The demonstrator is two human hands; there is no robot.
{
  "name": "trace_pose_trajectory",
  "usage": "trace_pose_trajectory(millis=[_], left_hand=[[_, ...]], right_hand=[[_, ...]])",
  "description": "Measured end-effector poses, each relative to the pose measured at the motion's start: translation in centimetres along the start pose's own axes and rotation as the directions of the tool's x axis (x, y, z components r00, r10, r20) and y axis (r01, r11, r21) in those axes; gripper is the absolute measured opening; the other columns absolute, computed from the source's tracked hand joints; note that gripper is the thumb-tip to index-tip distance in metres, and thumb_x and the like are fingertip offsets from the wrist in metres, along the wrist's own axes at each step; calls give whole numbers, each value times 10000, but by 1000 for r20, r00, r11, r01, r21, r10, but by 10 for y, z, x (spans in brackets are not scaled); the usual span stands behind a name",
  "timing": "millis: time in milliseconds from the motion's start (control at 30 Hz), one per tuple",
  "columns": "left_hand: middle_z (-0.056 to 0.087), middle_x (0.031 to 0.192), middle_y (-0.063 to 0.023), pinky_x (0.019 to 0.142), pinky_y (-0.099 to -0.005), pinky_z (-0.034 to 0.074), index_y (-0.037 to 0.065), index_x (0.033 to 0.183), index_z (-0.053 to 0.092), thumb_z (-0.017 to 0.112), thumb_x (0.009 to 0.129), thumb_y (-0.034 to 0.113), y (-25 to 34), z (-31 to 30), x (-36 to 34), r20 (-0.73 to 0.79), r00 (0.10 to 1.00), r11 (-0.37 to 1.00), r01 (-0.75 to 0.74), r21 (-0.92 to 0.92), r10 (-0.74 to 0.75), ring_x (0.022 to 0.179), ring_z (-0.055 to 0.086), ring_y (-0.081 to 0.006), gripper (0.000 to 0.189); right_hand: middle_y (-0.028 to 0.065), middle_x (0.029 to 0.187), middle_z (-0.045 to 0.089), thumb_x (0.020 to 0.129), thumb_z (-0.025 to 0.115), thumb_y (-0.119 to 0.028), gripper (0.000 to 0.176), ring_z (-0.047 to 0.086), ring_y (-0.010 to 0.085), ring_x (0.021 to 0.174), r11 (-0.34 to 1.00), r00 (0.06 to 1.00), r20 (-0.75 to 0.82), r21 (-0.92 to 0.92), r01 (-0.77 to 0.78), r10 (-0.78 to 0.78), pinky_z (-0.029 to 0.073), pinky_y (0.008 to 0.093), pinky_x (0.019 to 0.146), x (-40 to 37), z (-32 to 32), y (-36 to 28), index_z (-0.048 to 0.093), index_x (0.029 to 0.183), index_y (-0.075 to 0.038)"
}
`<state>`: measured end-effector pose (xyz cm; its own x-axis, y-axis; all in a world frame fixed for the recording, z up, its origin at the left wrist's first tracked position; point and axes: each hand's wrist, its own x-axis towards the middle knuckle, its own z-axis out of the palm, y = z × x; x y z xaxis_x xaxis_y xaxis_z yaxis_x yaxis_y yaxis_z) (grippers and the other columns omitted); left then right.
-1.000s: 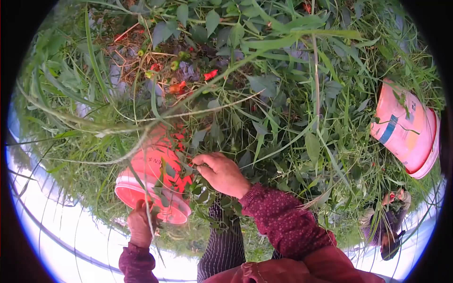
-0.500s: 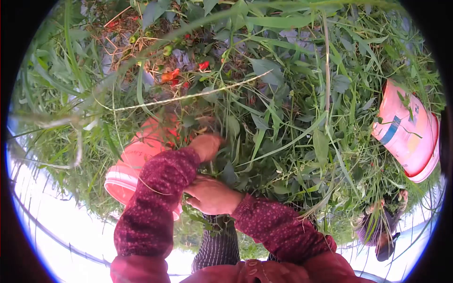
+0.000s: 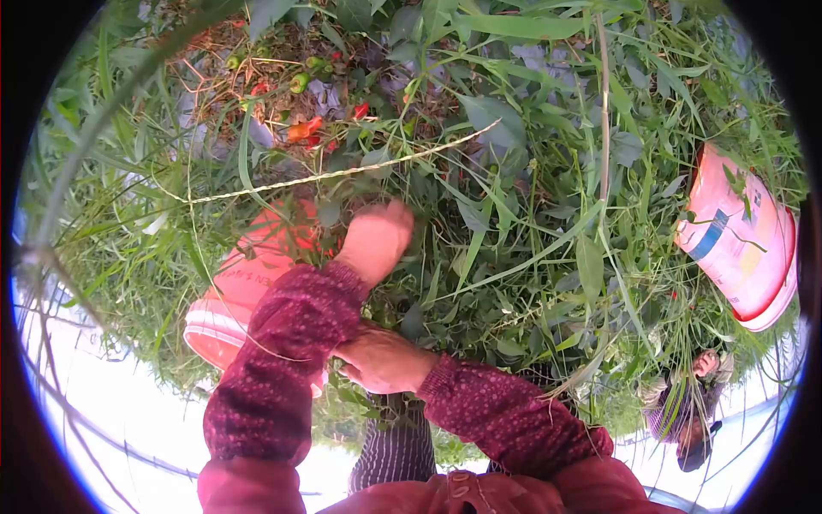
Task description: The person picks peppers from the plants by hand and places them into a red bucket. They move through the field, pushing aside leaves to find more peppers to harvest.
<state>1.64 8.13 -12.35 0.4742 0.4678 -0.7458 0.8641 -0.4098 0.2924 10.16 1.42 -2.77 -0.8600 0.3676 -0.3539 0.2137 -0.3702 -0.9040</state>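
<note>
The left hand (image 3: 375,240) is sitting with its fingers buried in the pepper plant (image 3: 492,120), so its grip cannot be told. Just below, the right hand (image 3: 383,360) is curling its fingers (image 3: 346,367) closed around leafy stems (image 3: 353,396). An orange bucket (image 3: 244,287) is lying beside the left sleeve (image 3: 287,343). Red peppers (image 3: 304,131) are hanging above, and a second bucket (image 3: 741,244) and another person (image 3: 689,415) are showing far right.

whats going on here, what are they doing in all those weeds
A person in maroon sleeves is bent into tangled greenery. The left hand is pushed into the leaves beside an orange bucket, fingers hidden. The right hand is closed on leafy stems lower down. Red peppers show farther in. A second bucket and another person are off to the right.
</note>
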Motion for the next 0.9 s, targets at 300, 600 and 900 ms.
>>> trace_pose_trajectory(millis=[300,600,900], left_hand=[[583,1119,-215,628,-349,541,-58,1185,521,473,829,82,-22,96,52,240,934,962,238,133,-264,783,667,-236,387],[644,936,-204,784,-425,494,13,1097,589,588,732,120,-44,76,50,294,881,861,444,-247,-370,908,615,-361,380],[582,888,-80,714,-302,479,71,1111,501,621,803,97,-69,19,-26,224,898,389,373,-842,-378,720,584,-198,331]], right_hand=[[150,1198,537,816,553,-156,369,469,303,1146,997,997,71,68,-26,21,327,408,1041,3,0,7,513,1169,-55],[136,1109,568,812,563,-131,277,495,281,1111,996,997,-8,45,-72,73,369,387,1008,5,-9,2,577,1069,-29],[121,1066,583,769,618,-112,302,497,266,1104,994,990,-124,91,-60,71,397,376,976,4,-12,-1,571,1054,-21]])
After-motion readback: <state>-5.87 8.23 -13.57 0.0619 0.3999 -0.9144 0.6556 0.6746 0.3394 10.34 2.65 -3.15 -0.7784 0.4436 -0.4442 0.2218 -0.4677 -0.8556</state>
